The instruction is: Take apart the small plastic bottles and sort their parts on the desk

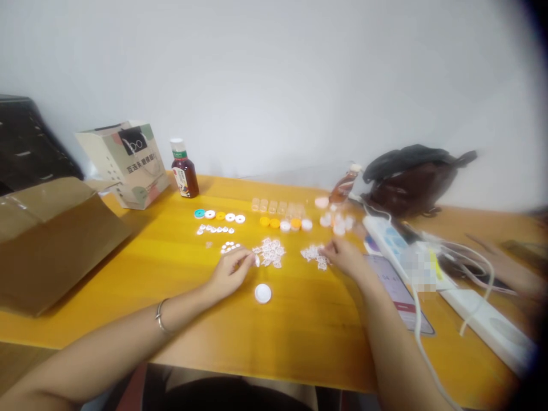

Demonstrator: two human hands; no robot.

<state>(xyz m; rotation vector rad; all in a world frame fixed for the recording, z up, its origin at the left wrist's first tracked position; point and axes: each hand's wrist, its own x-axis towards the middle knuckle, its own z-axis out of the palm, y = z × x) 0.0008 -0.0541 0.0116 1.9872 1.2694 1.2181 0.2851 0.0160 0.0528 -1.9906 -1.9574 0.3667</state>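
My left hand (231,273) pinches a small white plastic piece (257,260) between thumb and forefinger. Just beyond its fingertips lies a pile of small white openwork pieces (270,252). A second, smaller pile of white pieces (314,256) is under the fingertips of my right hand (346,258). Those fingers are drawn together, and blur hides what is in them. On the table between my forearms rests a round white cap (262,293). Past my left hand are a group of small white discs (230,246) and a row of little white parts (216,229).
Coloured ring caps (220,216), clear small cups (273,206) and orange and white lids (274,223) stand in rows. A cardboard box (55,240), paper bag (137,165) and bottle (185,171) are left. A phone (398,291), power strip (483,325) and another person's hand (500,265) are right.
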